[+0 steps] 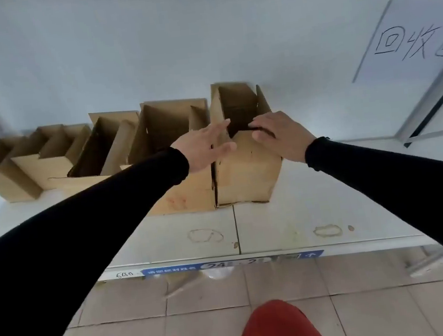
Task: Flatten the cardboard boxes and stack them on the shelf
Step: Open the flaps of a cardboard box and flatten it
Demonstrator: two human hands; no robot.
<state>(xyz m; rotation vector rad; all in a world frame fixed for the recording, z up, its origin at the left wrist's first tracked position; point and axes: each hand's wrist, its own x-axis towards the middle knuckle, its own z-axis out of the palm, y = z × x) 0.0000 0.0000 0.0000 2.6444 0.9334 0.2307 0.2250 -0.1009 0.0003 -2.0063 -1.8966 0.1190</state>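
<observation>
In the head view, a row of open-topped brown corrugated cardboard boxes stands along the back edge of a white, stained shelf surface (289,215), against a pale wall. The rightmost cardboard box (246,176) is upright, its matte kraft front face creased and a little dented near the bottom, its flaps raised around a dark rectangular opening. The right hand (280,136) rests on the near rim of this box, fingers curled over the edge into the opening and thumb against the front face, so it grips the top of the front panel. The left hand (207,147) is held flat with fingers straight and together, its palm against the box's left side at the seam where it meets the neighbouring larger cardboard box (177,156); it clasps nothing. Both arms wear long black sleeves. Further left stand a narrow tall box (102,151) with a dark interior, then lower, smaller boxes (26,165) toward the left end of the shelf, all touching or overlapping in the line. The shelf's front edge carries a blue label strip (231,263) with blurred print. On the wall at the right hangs a white sheet with handwritten black characters (416,43). Below are beige floor tiles (202,300) and two red shoe tips (272,330).
</observation>
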